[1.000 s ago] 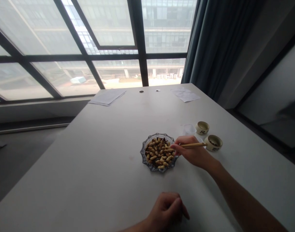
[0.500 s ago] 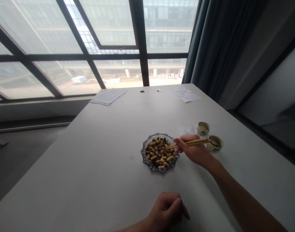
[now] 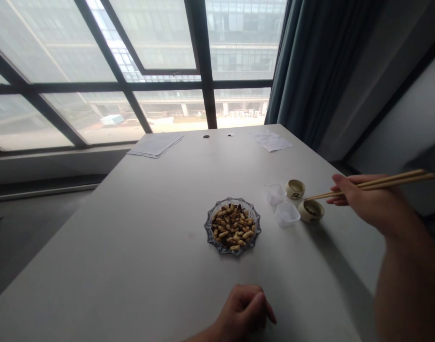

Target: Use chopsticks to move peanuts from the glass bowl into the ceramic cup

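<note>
My right hand (image 3: 369, 206) is closed around a pair of wooden chopsticks (image 3: 393, 182), held above the right side of the table. Their tips are over the rim of the nearer small ceramic cup (image 3: 312, 220), which has dark bits inside. I cannot make out anything between the tips. A glass bowl (image 3: 209, 228) with a scalloped edge holds peanuts in the shell (image 3: 233, 225) mixed with dark pieces. In front of the bowl, my left hand (image 3: 244, 308) rests on the table, fingers curled in a loose fist with nothing visible in it.
Beside the nearer cup stand a second ceramic cup (image 3: 295, 192) with a dark character and two clear plastic cups, one nearer (image 3: 287, 216) and one farther (image 3: 275, 195). Papers lie at the far left (image 3: 155, 145) and far right (image 3: 272, 141) of the white table (image 3: 132, 237).
My right hand has moved right with the chopsticks, from the peanut bowl to the nearer ceramic cup. Both plastic cups now show fully. My left hand has stayed in place.
</note>
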A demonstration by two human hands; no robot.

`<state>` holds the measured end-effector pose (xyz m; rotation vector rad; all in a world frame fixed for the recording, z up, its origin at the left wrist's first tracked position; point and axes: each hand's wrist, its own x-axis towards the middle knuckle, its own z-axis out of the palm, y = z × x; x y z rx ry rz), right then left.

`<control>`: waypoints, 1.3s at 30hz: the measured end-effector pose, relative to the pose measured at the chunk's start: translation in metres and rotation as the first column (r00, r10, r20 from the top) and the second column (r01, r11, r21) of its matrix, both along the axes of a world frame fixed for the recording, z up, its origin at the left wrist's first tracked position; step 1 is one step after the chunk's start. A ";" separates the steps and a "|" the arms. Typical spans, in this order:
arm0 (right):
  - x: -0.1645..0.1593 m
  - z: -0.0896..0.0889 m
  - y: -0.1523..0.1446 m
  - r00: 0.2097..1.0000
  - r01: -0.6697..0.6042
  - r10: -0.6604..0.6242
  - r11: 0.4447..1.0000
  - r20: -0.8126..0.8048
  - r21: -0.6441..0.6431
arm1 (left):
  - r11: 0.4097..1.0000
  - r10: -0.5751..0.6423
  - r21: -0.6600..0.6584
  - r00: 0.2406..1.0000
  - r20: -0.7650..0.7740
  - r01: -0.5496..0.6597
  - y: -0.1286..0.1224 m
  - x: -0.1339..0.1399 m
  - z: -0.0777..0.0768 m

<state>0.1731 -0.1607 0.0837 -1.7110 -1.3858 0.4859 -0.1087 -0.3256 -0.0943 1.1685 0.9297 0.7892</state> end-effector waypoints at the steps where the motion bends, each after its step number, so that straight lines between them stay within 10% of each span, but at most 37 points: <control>1: 0.006 -0.002 0.003 1.000 0.025 -0.025 1.000 -0.004 -0.003 | 1.000 0.002 0.005 1.000 0.002 -0.002 0.000 0.000 -0.001; 16: 0.015 -0.045 0.045 0.990 -0.054 0.041 0.994 -0.138 -0.096 | 1.000 0.017 0.015 1.000 0.012 -0.017 -0.001 0.000 -0.005; 39: 0.012 -0.040 0.042 0.992 0.014 -0.026 0.995 -0.125 -0.097 | 0.999 0.018 0.031 0.999 0.043 -0.019 0.000 0.000 -0.004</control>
